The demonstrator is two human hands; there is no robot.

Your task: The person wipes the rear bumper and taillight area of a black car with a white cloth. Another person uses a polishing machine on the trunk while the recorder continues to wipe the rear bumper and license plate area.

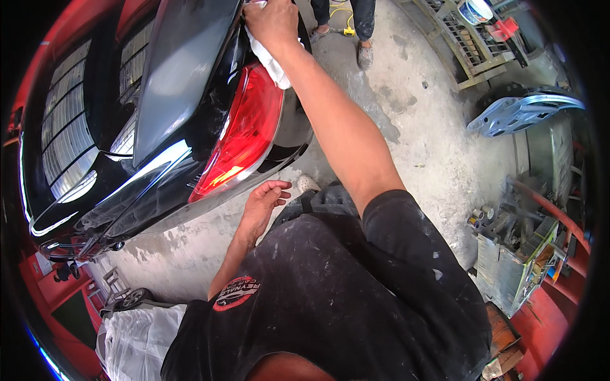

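Wiping seems under way by the car's (pixel 105 108) red taillight (pixel 244 120).
Right hand (pixel 274 24) grips a white cloth (pixel 277 71) at the light's upper end; left hand (pixel 260 203) empty, loosely curled. How much remains unwiped, I can't tell.

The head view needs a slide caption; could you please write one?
Right hand holding a white cloth by a black car's red taillight, left hand empty.

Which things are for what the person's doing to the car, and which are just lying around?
In use:
right hand
white cloth it holds
black car, including its red tail light

Probably just lying about:
bluish metal panel
white bucket
whitish plastic sheeting
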